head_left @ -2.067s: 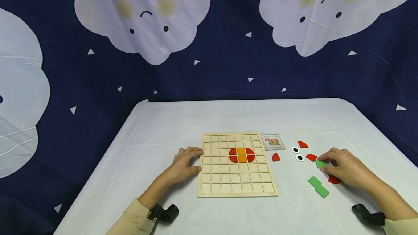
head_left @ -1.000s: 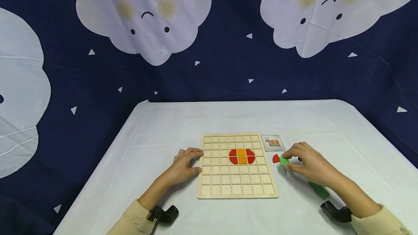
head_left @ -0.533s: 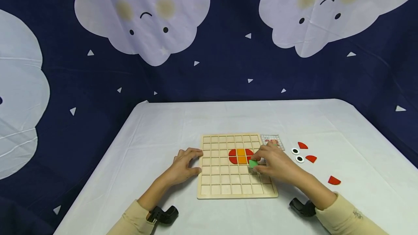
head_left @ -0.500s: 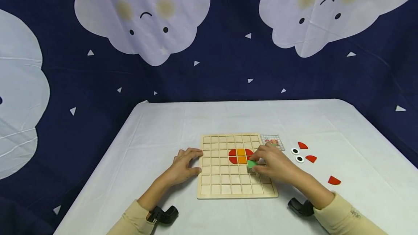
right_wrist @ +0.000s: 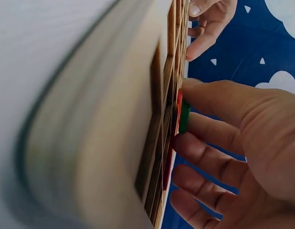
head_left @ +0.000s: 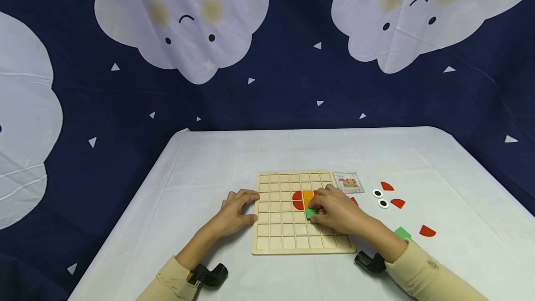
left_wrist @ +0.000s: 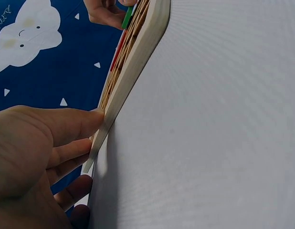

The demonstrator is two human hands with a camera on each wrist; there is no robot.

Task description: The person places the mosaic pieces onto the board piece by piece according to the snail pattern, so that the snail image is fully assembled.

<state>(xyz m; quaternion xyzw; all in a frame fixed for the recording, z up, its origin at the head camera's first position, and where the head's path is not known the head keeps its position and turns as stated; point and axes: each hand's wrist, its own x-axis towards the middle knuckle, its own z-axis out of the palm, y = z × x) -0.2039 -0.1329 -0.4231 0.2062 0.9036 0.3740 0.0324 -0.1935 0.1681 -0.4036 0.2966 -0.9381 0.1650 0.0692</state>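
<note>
A wooden grid board (head_left: 288,243) lies on the white table. Red quarter-circle tiles (head_left: 297,200) and orange square tiles (head_left: 308,194) fill a few cells in its upper middle, partly covered by the right hand. My right hand (head_left: 340,210) pinches a green square tile (head_left: 310,213) between thumb and index finger, just below the orange tiles. In the right wrist view the green tile (right_wrist: 184,116) stands tilted close over the grid. My left hand (head_left: 235,211) rests at the board's left edge, thumb and fingertips spread apart against it; the left wrist view shows the thumb (left_wrist: 80,123) on the rim.
A small picture card (head_left: 349,182) lies beside the board's upper right corner. To the right are two black-and-white eye discs (head_left: 383,204) and loose red quarter-circle tiles (head_left: 427,231). Another green tile (head_left: 402,232) shows partly behind the right sleeve. A dark cloud-print curtain (head_left: 292,101) hangs behind the table.
My right hand has picked up a green tile from the right side and carried it left over the board, to just below the orange tiles. The left hand has stayed at the board's edge.
</note>
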